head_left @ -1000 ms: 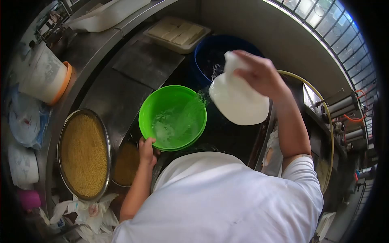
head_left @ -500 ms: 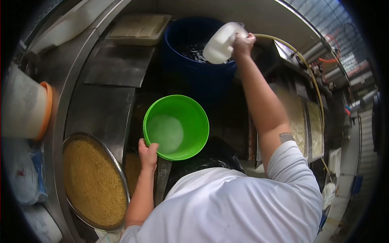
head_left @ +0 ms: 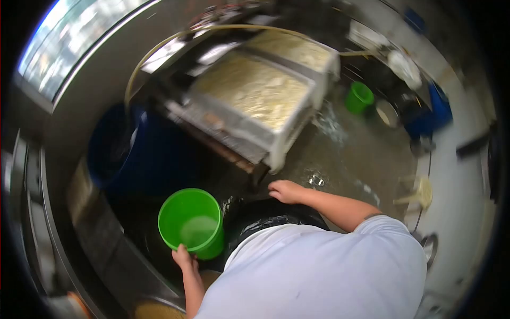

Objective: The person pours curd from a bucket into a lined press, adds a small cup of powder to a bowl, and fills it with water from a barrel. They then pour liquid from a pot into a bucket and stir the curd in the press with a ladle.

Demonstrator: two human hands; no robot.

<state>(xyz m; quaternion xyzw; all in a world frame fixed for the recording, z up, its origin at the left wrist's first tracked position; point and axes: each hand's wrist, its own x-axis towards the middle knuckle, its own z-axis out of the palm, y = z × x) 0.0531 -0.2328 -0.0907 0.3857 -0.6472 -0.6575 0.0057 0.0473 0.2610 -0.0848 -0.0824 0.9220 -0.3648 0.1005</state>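
Observation:
My left hand point(head_left: 184, 257) grips the near rim of a green bucket point(head_left: 175, 212), thumb over the edge. Cloudy whitish liquid point(head_left: 199, 229) lies at the bottom of this bucket. In front of my body, my right hand point(head_left: 286, 191) hangs with its fingers curled in and nothing seen in them. Beyond the green bucket stands a blue barrel point(head_left: 154, 165), with a pale shape at its inner edge that is too blurred to name.
A white-walled tray point(head_left: 291, 141) of pale yellowish, lumpy material stands ahead, a similar one behind it. A yellow hose point(head_left: 223, 26) arcs over them into the barrel. On the wet floor point(head_left: 366, 159) at right stands a smaller green bucket point(head_left: 360, 97).
My view has swung to the right. The white jug has left my right hand, which has come down from the blue barrel to my waist. My left hand keeps hold of the green bucket.

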